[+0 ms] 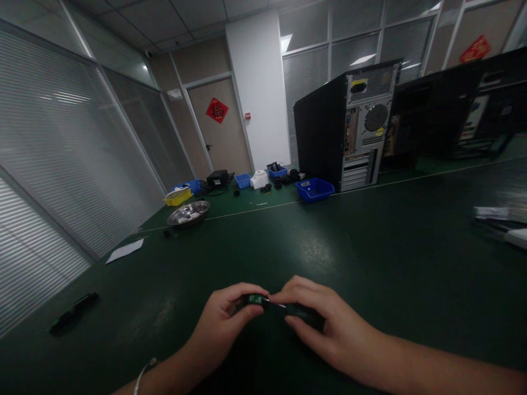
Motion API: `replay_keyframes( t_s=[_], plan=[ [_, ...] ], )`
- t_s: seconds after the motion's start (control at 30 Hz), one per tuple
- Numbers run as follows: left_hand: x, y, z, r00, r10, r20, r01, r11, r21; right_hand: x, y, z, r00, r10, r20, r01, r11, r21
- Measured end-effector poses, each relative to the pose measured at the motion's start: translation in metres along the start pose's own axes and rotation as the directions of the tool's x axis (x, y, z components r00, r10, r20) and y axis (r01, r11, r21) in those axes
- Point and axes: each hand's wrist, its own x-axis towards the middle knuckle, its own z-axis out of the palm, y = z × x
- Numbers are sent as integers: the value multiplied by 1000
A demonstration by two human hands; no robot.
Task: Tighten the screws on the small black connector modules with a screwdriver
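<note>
Low over the green tabletop, left hand pinches a small green-and-black part, long axis roughly left-right, right end facing the tool. Right hand, fingers nearly closed, grips a slim metal-shafted tool, shaft pointing left, slightly up-frame, tip at the part.

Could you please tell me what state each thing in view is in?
Circuit board: held in the left hand
Thin tool: held in the right hand, pointing at the board
Door: shut
Window blinds: lowered
Nearest computer case: upright
Metal bowl: upright, holding things
Paper: lying flat
</note>
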Motion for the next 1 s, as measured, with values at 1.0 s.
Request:
replay_keyframes(
  t_s=[1.0],
  plan=[
    [0, -6, -2, 998, 20, 57, -19, 1000, -24, 1, 2, 0, 1000, 8, 9, -8, 1000, -2]
  ],
)
